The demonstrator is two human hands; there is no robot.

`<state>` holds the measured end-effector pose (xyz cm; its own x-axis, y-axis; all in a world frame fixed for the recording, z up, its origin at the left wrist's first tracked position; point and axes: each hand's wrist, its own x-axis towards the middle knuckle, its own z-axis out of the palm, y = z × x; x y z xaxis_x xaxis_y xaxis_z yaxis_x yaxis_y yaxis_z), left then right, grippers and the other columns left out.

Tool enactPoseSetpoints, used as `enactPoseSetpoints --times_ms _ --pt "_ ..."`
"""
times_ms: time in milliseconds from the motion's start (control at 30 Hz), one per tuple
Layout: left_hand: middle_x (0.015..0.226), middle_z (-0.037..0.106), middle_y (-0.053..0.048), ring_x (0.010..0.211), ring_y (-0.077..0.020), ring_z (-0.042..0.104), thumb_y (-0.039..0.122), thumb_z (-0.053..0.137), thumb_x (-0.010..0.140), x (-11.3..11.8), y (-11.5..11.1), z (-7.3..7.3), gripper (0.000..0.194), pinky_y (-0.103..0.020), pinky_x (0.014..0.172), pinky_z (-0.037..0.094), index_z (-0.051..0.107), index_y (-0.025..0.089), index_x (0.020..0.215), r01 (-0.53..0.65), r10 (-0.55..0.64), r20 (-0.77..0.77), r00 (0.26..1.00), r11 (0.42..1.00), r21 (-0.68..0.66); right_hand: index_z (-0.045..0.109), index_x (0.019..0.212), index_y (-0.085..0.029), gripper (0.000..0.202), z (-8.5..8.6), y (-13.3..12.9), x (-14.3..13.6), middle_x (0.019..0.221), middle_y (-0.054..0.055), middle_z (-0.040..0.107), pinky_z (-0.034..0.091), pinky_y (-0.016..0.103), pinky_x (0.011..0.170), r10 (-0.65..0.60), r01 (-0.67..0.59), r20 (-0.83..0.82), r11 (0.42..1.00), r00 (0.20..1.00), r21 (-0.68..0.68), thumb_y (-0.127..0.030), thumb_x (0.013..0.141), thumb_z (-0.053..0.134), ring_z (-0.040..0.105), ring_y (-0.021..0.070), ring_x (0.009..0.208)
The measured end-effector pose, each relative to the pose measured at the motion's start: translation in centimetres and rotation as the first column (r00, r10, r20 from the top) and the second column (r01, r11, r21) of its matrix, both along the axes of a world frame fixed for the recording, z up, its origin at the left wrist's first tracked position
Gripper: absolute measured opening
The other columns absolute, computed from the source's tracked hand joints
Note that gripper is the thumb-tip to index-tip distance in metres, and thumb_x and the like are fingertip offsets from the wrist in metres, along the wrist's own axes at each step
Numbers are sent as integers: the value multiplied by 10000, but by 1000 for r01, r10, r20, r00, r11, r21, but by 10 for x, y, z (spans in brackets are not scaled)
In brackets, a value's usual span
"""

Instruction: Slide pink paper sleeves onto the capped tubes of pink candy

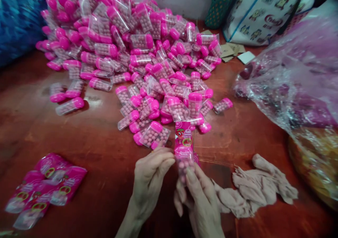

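Observation:
My right hand (198,192) grips a small clear candy container (184,165) of pink balls, its thumb across the front. A pink printed sleeve (183,134) with a strawberry cartoon extends above the container and covers its upper part. Close to the sleeve's left edge, my left hand (151,172) has its thumb and fingers pressed together. Whatever those fingertips may pinch is too small to make out. Just beyond both hands lies a large heap of similar containers (141,60) with bright pink caps.
Several sleeved containers (44,192) lie at the left front. A crumpled beige cloth (256,188) sits right of my hands. A clear plastic bag (298,75) bulges at the right, a blue bag (19,23) at the far left. A cartoon-printed bag (258,16) stands behind.

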<state>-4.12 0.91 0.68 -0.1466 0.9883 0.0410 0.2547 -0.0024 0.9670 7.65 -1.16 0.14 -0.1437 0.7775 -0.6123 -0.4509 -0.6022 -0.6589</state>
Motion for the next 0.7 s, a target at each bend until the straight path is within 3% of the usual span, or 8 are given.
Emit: enactPoseSetpoints --times_ms 133,233,333,400,467,533,600,700 --pt "801 689 -19 739 -188 628 259 574 818 4 -2 2 193 -267 719 477 677 209 973 68 -1 288 957 972 -224 574 983 -225 304 -4 -11 -2 615 -27 508 408 208 416 60 -73 227 996 972 48 -481 823 555 476 116 496" --pt "775 677 -31 677 -167 613 268 532 847 10 -3 1 190 -263 677 484 661 175 953 142 42 507 861 937 -318 580 1038 -238 293 -2 -12 3 857 49 612 486 288 651 44 -166 563 972 825 168 -450 842 532 578 200 781" --pt "840 675 -44 756 -174 608 268 501 866 13 -4 5 175 -271 726 475 635 167 916 95 96 522 848 940 -328 613 941 -225 245 6 1 14 861 56 611 459 331 730 60 -419 704 838 707 349 -374 903 422 572 213 816" --pt "790 661 -21 730 -161 593 273 493 870 14 -6 9 149 -250 691 463 610 181 881 105 59 429 902 931 -349 598 974 -223 183 14 13 23 910 51 602 454 314 739 -44 -404 749 820 661 405 -343 865 512 564 201 839" --pt "715 627 4 655 -139 559 271 499 864 17 -8 13 128 -221 611 437 596 190 848 187 -52 352 934 914 -361 574 1052 -227 327 20 24 28 1027 54 593 463 306 776 -93 -307 688 847 720 435 -362 765 653 556 211 934" --pt "665 584 22 595 -121 513 247 540 832 23 -11 15 76 -204 535 398 589 190 819 261 -132 341 931 893 -366 603 986 -221 271 23 30 31 874 19 633 494 269 677 0 -221 531 910 847 351 -338 753 678 597 169 776" --pt "655 560 31 573 -113 492 211 578 793 29 -14 15 45 -201 515 386 585 189 832 294 -137 387 912 876 -382 637 865 -190 177 20 33 32 744 3 646 498 242 599 20 -118 340 956 940 269 -337 771 666 597 133 636" --pt "613 540 37 536 -107 485 225 549 809 38 -17 14 68 -205 510 396 582 182 849 272 -81 429 900 872 -406 649 779 -169 174 11 33 33 662 -10 647 480 208 522 -119 80 186 976 975 203 -334 750 693 578 103 546"
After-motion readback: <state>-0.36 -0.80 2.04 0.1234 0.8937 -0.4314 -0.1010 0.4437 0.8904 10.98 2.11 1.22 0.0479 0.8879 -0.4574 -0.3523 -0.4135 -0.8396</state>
